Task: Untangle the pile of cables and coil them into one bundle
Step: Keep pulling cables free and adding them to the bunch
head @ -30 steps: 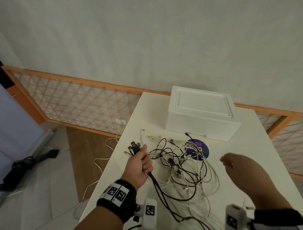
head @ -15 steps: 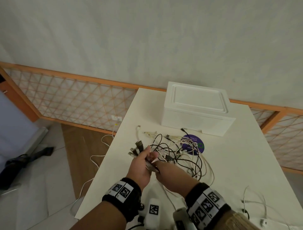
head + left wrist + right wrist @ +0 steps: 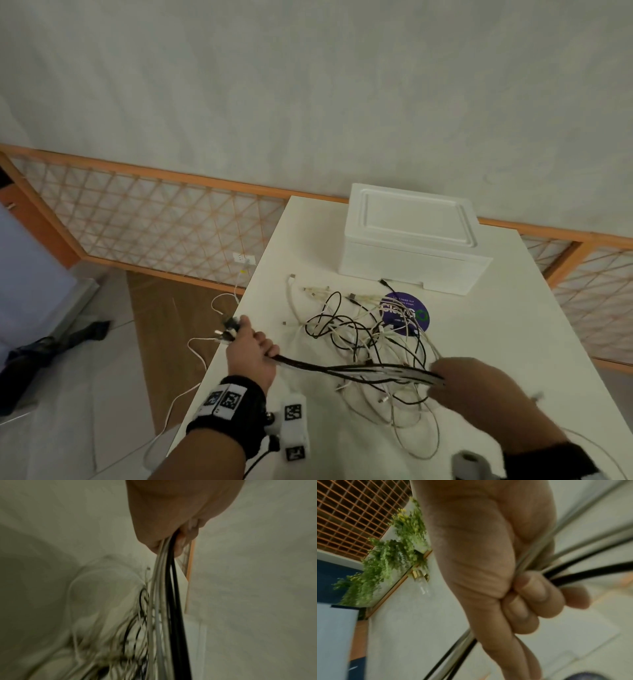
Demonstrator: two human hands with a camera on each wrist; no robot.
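A white foam box [image 3: 411, 240] sits beside a purple sticker [image 3: 406, 310] on the white table [image 3: 513, 342].

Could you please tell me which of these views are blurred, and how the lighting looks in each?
Head view: evenly lit and fairly sharp, though the right hand is motion-smeared. Left wrist view: dim, and the loose cables below the left hand are heavily blurred. Right wrist view: brighter, fingers fairly clear, gripped cables streaked.
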